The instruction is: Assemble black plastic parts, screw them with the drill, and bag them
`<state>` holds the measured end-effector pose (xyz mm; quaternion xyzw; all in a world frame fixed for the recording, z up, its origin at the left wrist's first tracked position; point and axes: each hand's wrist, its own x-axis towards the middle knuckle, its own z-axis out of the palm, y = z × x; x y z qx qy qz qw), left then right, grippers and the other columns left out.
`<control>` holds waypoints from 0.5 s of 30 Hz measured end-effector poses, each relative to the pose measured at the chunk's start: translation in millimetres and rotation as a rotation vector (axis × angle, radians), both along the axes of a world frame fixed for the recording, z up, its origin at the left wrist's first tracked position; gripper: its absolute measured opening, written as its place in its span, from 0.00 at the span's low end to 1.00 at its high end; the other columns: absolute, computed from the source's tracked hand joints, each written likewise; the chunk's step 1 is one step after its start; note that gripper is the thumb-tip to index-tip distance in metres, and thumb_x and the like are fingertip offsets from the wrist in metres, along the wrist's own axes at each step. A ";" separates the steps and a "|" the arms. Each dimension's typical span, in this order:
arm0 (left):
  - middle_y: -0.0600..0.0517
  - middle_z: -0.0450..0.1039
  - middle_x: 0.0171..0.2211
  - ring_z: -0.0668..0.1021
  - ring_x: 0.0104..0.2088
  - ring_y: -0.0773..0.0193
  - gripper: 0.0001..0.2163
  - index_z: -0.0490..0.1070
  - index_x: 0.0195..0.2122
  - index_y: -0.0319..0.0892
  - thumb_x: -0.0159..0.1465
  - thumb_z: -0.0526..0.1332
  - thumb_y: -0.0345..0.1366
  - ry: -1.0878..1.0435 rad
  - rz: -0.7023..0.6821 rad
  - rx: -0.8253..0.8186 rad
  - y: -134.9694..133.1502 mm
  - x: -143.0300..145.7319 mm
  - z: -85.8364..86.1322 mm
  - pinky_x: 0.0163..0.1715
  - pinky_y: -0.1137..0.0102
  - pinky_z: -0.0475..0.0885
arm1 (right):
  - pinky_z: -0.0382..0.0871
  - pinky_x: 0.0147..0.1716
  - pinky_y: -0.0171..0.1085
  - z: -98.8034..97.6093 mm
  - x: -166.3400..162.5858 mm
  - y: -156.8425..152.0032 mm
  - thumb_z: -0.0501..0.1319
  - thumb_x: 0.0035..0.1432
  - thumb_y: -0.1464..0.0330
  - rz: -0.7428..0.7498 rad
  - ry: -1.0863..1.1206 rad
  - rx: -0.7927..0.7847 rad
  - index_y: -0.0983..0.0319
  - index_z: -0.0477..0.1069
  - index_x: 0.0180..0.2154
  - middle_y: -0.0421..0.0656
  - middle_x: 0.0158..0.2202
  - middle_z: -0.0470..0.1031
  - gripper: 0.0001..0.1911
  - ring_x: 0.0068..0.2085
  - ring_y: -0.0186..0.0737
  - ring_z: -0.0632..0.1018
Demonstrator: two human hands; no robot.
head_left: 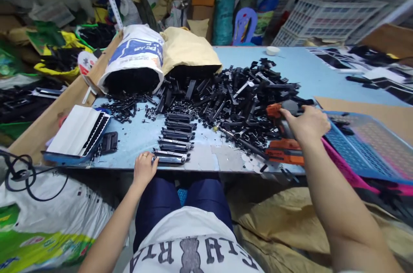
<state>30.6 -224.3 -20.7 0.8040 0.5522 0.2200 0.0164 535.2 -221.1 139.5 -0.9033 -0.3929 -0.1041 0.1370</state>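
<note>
My left hand (146,167) is at the front edge of the table, its fingers closed on the left end of the nearest long black plastic part (171,159). That part belongs to a row of several similar black parts (177,135) lying side by side. Over on the right, my right hand (308,125) grips an orange-and-black cordless drill (274,110). The orange base (284,152) of the drill is close to the table's front edge. My right fingers are partly hidden behind the tool. A large heap of loose black plastic parts (238,96) lies beyond the row.
A white sack (135,47) and a tan sack (190,47) open towards me, with small screws (150,111) spilled before them. A blue tray with a white lid (72,133) stands left, blue and pink baskets (364,148) right. A wooden board (38,128) borders the left side.
</note>
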 end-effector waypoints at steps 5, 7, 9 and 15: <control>0.47 0.71 0.30 0.74 0.36 0.58 0.13 0.69 0.30 0.41 0.66 0.50 0.40 -0.052 0.018 -0.055 -1.5 -7.0 -5.6 0.36 0.65 0.69 | 0.65 0.44 0.41 -32.3 -103.5 49.3 0.53 0.60 0.59 0.693 0.055 0.014 0.64 0.70 0.43 0.52 0.44 0.73 0.17 0.46 0.48 0.73; 0.47 0.72 0.32 0.74 0.36 0.59 0.12 0.70 0.31 0.41 0.66 0.51 0.40 -0.066 0.055 -0.075 -6.3 -2.9 -3.2 0.37 0.66 0.69 | 0.65 0.47 0.41 -56.4 -155.5 77.4 0.53 0.59 0.61 0.946 0.121 -0.115 0.65 0.70 0.43 0.51 0.44 0.73 0.16 0.47 0.47 0.72; 0.48 0.73 0.34 0.74 0.37 0.60 0.12 0.71 0.34 0.41 0.66 0.51 0.40 -0.094 0.084 -0.077 -13.2 -7.0 0.0 0.39 0.66 0.69 | 0.65 0.49 0.42 -76.8 -208.0 96.2 0.52 0.60 0.62 1.139 0.155 -0.182 0.64 0.70 0.44 0.50 0.45 0.72 0.16 0.49 0.47 0.72; 0.48 0.73 0.34 0.74 0.39 0.63 0.13 0.70 0.36 0.41 0.67 0.49 0.40 -0.254 0.501 0.095 -65.6 -102.3 -7.5 0.43 0.68 0.68 | 0.66 0.51 0.45 -95.7 -333.9 70.3 0.50 0.61 0.61 1.651 0.354 -0.058 0.54 0.69 0.44 0.46 0.44 0.73 0.13 0.49 0.46 0.73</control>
